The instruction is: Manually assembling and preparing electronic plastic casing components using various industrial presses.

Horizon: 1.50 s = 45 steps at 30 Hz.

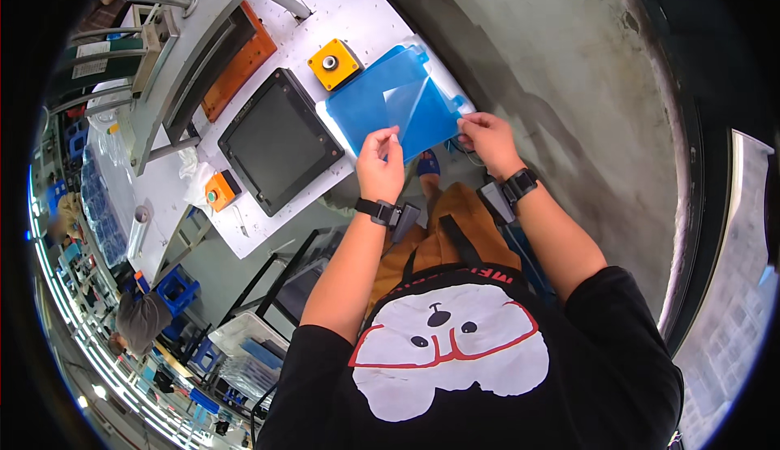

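A stack of blue translucent film sheets (366, 96) with small tabs lies at the table's right end. A pale, see-through triangular flap of film (400, 102) shows over the blue. My left hand (382, 165) is closed in a pinch at the near edge, beside the lower tip of that flap; what its fingertips hold is partly hidden. At the right corner, next to a tab, my right hand (490, 143) pinches the blue film between thumb and fingers. Left of the sheets lies a black-framed flat screen panel (280, 143), face up.
A yellow box with a round button (335, 64) stands behind the film, and an orange button box (221, 191) sits at the table's left edge. A grey metal frame (175, 60) rises at the far left. A black-framed rack (280, 275) stands below the table; a person (142, 320) is farther left.
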{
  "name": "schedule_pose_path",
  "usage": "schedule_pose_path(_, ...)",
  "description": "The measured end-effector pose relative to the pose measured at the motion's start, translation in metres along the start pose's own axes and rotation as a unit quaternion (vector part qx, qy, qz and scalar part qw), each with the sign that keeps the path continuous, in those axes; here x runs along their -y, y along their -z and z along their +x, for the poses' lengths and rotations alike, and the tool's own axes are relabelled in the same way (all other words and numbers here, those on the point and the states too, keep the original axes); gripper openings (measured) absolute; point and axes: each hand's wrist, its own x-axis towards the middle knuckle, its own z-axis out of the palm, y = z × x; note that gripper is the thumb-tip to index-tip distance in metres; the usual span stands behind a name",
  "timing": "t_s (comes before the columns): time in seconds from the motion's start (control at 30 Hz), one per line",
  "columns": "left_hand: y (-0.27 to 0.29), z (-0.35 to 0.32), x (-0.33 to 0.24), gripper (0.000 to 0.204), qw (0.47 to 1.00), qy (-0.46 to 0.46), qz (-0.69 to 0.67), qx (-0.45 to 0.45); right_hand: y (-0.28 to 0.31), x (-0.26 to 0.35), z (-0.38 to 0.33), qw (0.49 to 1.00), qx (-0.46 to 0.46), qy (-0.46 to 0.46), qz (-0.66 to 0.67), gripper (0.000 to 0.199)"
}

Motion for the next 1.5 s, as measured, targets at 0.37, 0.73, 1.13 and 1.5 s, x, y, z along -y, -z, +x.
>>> schedule_pose_path(0.37, -0.015, -0.010, -0.033, 0.042, 0.974, -0.164, 0.137, 0.081, 0.000, 0.013, -0.012, 0.955, 0.198, -0.082, 0.205, 0.015)
schedule_pose_path(0.73, -0.002, -0.012, -0.060, 0.024, 0.974, -0.213, 0.077, 0.014, -0.028, 0.041, -0.036, 0.958, 0.233, -0.008, 0.167, 0.014)
schedule_pose_path(1.13, 0.012, -0.001, -0.047, 0.020, 0.960, 0.146, -0.235, 0.033, -0.037, 0.045, -0.037, 0.972, 0.171, -0.006, 0.163, 0.012)
schedule_pose_path(1.5, 0.024, 0.002, -0.053, 0.019, 0.945, 0.122, -0.286, -0.100, -0.008, 0.032, -0.014, 0.969, 0.142, -0.066, 0.193, 0.031)
